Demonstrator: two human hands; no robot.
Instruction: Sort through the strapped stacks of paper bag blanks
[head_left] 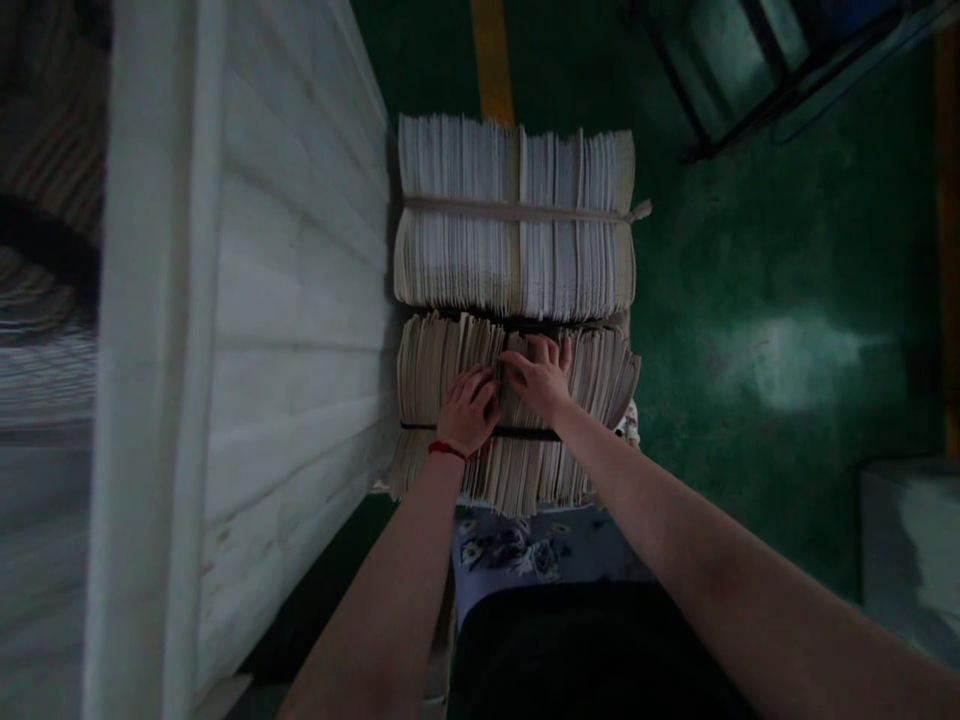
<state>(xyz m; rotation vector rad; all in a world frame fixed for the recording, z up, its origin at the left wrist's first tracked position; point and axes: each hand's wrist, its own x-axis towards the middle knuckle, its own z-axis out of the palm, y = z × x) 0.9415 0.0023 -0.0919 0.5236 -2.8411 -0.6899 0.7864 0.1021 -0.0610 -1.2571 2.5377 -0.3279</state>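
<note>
Both my hands rest on the nearer bundle of tightly packed paper sheets (431, 375), a brownish stack with a dark strap (525, 433) across it. My left hand (469, 405), with a red band at the wrist, lies on top of the sheets just left of the middle, fingers partly spread. Slightly farther forward and to the right, my right hand (538, 375) touches the top edges with its fingers apart. A gap shows in the sheets between the two hands. Beyond lies a second, whiter bundle (465, 255), bound by a pale tie (517, 210) knotted at its right end.
A tall white panelled wall or bin side (292, 300) stands close on the left. Green floor (750, 270) with a yellow line (491, 60) spreads to the right and behind. A dark metal frame (697, 140) stands at the upper right, a grey box (900, 540) at the lower right.
</note>
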